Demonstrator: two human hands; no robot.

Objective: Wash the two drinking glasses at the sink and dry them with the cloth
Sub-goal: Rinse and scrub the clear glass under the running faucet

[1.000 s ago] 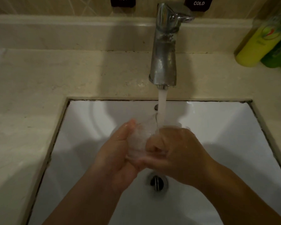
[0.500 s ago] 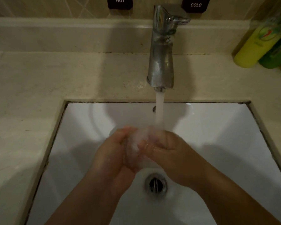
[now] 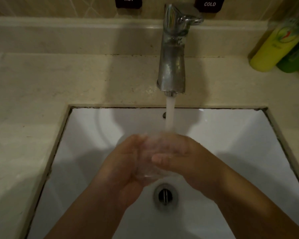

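A clear drinking glass (image 3: 148, 163) is held between both hands over the white sink basin (image 3: 231, 135), under the running water (image 3: 170, 114) from the chrome faucet (image 3: 173, 54). My left hand (image 3: 123, 166) cups the glass from the left, fingers curled round it. My right hand (image 3: 185, 157) wraps over it from the right, fingers lying across its side. Water splashes over the glass and both hands. The glass is blurred and mostly covered. A second glass and a cloth are not in view.
The drain (image 3: 165, 195) lies just below the hands. A beige stone counter (image 3: 41, 94) surrounds the basin. A yellow bottle (image 3: 273, 47) and a green bottle (image 3: 295, 57) stand at the back right. HOT (image 3: 128, 0) and COLD (image 3: 209, 4) labels are on the wall.
Both hands have shifted round the glass under the stream; the right hand's fingers now lie flatter across its side. The view has tilted slightly downward.
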